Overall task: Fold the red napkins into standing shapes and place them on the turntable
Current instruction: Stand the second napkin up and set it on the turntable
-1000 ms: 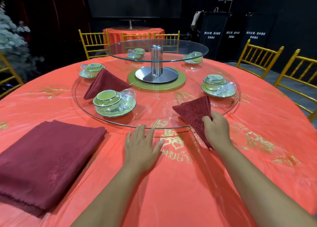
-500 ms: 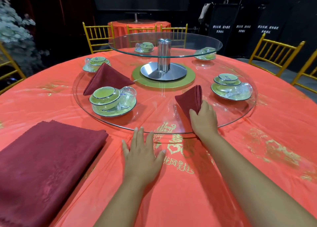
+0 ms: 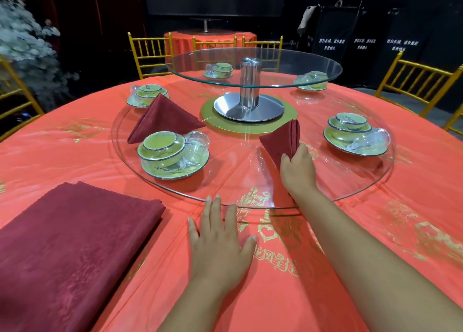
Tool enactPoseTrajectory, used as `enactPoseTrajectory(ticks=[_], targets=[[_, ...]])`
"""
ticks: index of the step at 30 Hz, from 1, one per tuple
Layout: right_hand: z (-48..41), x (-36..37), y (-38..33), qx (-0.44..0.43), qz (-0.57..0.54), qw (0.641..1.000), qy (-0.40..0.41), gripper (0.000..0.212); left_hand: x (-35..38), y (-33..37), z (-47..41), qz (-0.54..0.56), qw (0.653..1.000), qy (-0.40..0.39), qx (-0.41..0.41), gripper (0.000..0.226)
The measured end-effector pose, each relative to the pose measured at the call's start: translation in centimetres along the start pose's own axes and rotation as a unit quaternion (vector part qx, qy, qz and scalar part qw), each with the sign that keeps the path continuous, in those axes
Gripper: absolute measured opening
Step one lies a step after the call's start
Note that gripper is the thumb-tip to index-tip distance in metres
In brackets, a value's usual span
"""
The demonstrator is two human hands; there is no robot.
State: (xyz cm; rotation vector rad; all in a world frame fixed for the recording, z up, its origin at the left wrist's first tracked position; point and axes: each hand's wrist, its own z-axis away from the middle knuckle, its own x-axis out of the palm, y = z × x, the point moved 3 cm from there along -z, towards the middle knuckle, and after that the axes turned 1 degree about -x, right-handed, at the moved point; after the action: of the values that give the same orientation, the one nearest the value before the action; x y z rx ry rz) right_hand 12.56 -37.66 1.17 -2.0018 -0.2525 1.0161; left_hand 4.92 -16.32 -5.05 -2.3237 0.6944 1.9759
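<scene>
Banquet hall or restaurant, probably: red-clothed round table (image 3: 375,231), two-tier glass turntable (image 3: 225,174), bowl sets (image 3: 162,147), gold chairs (image 3: 150,39), second table (image 3: 210,39) dim behind.

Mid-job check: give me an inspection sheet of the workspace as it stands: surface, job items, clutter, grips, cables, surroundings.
Surface: round table in orange-red cloth; two-tier glass turntable at centre.
Job's things: standing napkin on the lower tier, left; second napkin upright above the lower tier, contact unclear; napkin stack flat on the cloth, near left.
Clutter: bowl sets on the lower tier and beyond it.
Grips: right hand grips the second napkin's near end; left hand flat on the cloth at the turntable's rim.
Cables: nothing seen.
Surroundings: gold chairs, second table behind, white tree far left.
</scene>
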Motion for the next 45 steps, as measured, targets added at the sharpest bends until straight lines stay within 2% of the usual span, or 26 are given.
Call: enactPoseTrajectory(ticks=[9,17,23,29,34,45], targets=[[0.2,0.2,0.6,-0.022,0.054,0.998,-0.021,0.061,0.0,0.0,-0.2,0.001,1.000,-0.003,-0.003,0.073],[-0.3,-0.9,1.3,0.001,-0.015,0.998,0.059,0.033,0.0,0.0,-0.1,-0.002,1.000,-0.005,-0.002,0.074],[-0.2,-0.7,1.7,0.002,0.028,1.000,-0.001,0.038,0.1,-0.1,-0.1,0.002,1.000,-0.005,-0.002,0.073],[-0.1,-0.2,1.6,-0.023,0.083,0.995,-0.058,0.069,0.2,-0.1,-0.2,0.010,1.000,-0.003,-0.002,0.074],[0.0,-0.4,1.7,-0.036,0.128,0.989,-0.066,0.080,0.2,-0.1,-0.3,0.005,1.000,-0.001,-0.005,0.076],[-0.6,0.6,0.7,0.005,0.047,0.995,-0.083,0.076,0.2,-0.1,-0.3,0.002,1.000,-0.010,-0.002,0.076]])
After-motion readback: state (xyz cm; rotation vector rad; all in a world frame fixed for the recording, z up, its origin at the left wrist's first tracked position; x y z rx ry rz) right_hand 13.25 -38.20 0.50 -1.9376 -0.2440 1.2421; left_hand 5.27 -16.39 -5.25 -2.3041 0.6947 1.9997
